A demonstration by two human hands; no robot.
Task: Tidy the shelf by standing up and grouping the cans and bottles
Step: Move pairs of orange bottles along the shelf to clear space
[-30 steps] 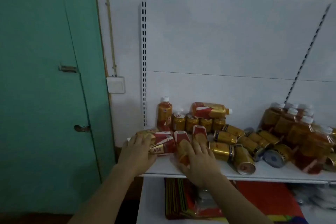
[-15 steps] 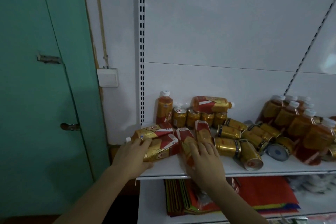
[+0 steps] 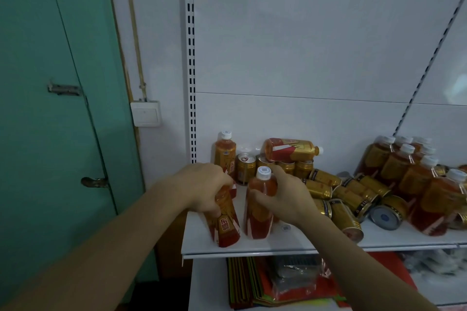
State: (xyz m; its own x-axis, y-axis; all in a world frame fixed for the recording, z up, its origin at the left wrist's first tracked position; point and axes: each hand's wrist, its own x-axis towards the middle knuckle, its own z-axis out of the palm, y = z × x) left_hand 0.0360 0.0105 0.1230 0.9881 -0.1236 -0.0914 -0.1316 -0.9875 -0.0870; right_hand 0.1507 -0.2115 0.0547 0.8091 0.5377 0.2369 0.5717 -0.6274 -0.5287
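Note:
On the white shelf (image 3: 252, 247), my left hand (image 3: 204, 189) grips the top of an orange bottle (image 3: 225, 222) with a red-and-gold label, tilted slightly. My right hand (image 3: 285, 199) grips a second orange bottle (image 3: 257, 212) with a white cap, standing upright beside the first. Behind them one bottle (image 3: 225, 151) stands at the back left, next to a row of upright gold cans (image 3: 246, 168). Another bottle (image 3: 290, 149) lies on its side on top of those cans. Several gold cans (image 3: 353, 199) lie toppled to the right.
A cluster of leaning bottles (image 3: 404, 171) fills the shelf's right end. A lower shelf holds red and coloured packets (image 3: 278, 283). A slotted upright rail (image 3: 190, 58) stands at the shelf's left, a wall switch (image 3: 146, 113) and a green door (image 3: 50, 108) beyond it.
Both hands were lying flat on bottles that lay on their sides at the shelf's front; now each grips one bottle raised up on its base.

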